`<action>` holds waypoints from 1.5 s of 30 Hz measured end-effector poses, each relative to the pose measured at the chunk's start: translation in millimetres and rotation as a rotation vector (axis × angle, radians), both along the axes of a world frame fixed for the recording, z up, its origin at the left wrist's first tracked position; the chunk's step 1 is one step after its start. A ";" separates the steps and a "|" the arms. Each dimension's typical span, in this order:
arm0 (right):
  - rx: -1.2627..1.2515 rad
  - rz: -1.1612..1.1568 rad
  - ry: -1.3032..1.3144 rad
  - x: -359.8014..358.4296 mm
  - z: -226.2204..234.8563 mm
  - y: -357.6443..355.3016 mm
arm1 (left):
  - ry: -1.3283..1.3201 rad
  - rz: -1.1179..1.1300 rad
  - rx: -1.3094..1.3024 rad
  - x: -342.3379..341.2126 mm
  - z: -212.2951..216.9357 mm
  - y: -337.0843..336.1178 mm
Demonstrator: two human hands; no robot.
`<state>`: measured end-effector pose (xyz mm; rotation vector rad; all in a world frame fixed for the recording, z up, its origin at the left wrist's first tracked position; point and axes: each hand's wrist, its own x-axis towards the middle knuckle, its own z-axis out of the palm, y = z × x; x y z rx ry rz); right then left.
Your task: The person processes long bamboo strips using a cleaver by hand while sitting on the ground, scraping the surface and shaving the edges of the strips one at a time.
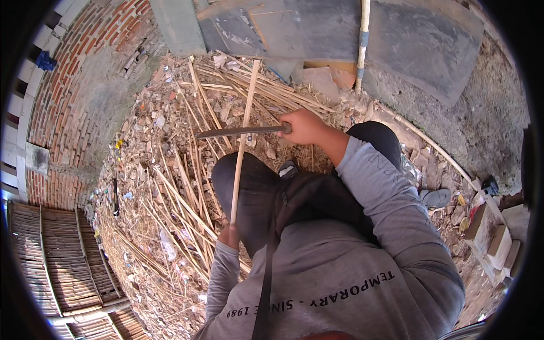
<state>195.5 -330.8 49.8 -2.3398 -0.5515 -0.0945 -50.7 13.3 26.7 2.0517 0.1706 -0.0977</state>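
Observation:
My right hand [304, 126] is closed round the handle of a long dark machete [243, 131]. Its blade points left and lies across a long pale bamboo strip [239, 164]; whether it bites into the strip, I cannot tell. Low against my left thigh, my left hand [229, 236] grips the near end of that strip, with its fingers partly hidden. From there the strip slants up and away over my knee. Many similar bamboo strips [192, 181] lie loose on the ground to the left of my legs.
Further bamboo strips [272, 90] are heaped ahead, below grey sheets [283, 28] and an upright pole [362, 45]. A brick wall [73, 96] and a slatted bamboo panel [51, 255] stand at left. To the right are a sandal [436, 198] and wooden blocks [493, 243]. Debris litters the ground.

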 end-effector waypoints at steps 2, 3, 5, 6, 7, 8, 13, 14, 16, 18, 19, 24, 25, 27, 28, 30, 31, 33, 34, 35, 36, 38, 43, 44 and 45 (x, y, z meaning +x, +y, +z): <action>0.000 -0.002 0.002 -0.1 0.3 0.3 | 0.025 -0.012 -0.013 0.3 -1.5 3.8; 0.000 -0.003 0.003 -0.2 0.4 0.3 | 0.029 -0.007 -0.025 0.4 -2.8 4.4; -0.001 -0.007 0.001 -0.9 1.6 -0.2 | 0.039 -0.005 -0.021 0.9 -8.3 8.3; -0.002 -0.007 0.000 -1.5 2.3 0.1 | 0.044 -0.006 -0.007 1.0 -12.4 11.9; -0.005 -0.006 0.002 -1.8 3.0 0.7 | 0.051 -0.014 0.034 2.2 -22.1 22.2; -0.008 -0.008 0.006 -1.9 2.5 -0.2 | 0.059 -0.025 0.075 4.9 -20.5 21.9; -0.003 -0.001 -0.013 -0.9 -0.6 1.0 | 0.006 0.010 0.005 1.1 -35.5 27.9; 0.001 -0.003 -0.012 -0.8 -0.8 1.4 | 0.007 0.016 -0.007 0.7 -45.2 36.5; 0.009 0.005 -0.012 -0.7 -1.7 4.2 | 0.021 0.001 0.060 -0.2 -54.9 50.1; 0.010 0.001 -0.012 -1.0 -3.0 -0.5 | 0.019 -0.023 0.080 5.9 -40.4 35.0; 0.013 -0.005 -0.004 -1.6 -4.5 -3.6 | 0.010 -0.033 0.068 9.6 -22.8 15.7; 0.028 0.009 -0.027 -1.8 -1.8 2.8 | 0.032 -0.033 0.085 4.4 -37.8 34.3; 0.034 0.011 -0.024 -1.5 -2.3 3.6 | 0.033 -0.032 0.086 2.8 -40.2 36.8; 0.044 0.006 -0.017 -1.6 -3.8 1.4 | 0.053 -0.010 0.017 5.8 -28.5 25.1; 0.044 0.005 -0.001 -1.9 -4.5 0.2 | 0.072 0.016 -0.053 6.2 -18.8 12.5; 0.044 0.011 0.030 -3.0 -0.4 1.0 | 0.090 0.038 -0.127 5.3 -12.2 5.8; 0.037 0.010 0.037 -3.4 0.5 1.1 | 0.091 0.029 -0.132 5.3 -12.4 7.2; 0.022 0.009 0.050 -3.8 3.0 1.5 | 0.086 0.017 -0.128 5.0 -15.9 12.9; 0.014 -0.003 0.016 -3.9 4.3 1.7 | 0.083 0.013 -0.120 4.5 -22.1 18.7; 0.006 -0.015 -0.018 -3.8 5.6 2.4 | 0.080 0.010 -0.112 5.0 -21.8 18.4; -0.002 -0.027 -0.052 -3.7 6.9 2.8 | 0.080 0.026 -0.132 4.0 -22.0 16.9; -0.025 -0.026 -0.092 -4.6 11.7 0.0 | 0.084 0.052 -0.164 2.7 -20.7 12.3; -0.145 -0.001 -0.110 -8.5 20.7 2.5 | 0.027 0.092 -0.168 1.6 -35.5 19.0; -0.192 0.028 -0.114 -11.9 25.3 2.6 | -0.005 0.101 -0.166 4.3 -35.5 16.7; -0.239 0.059 -0.119 -13.2 28.0 3.1 | -0.013 0.082 -0.068 3.8 -32.5 17.6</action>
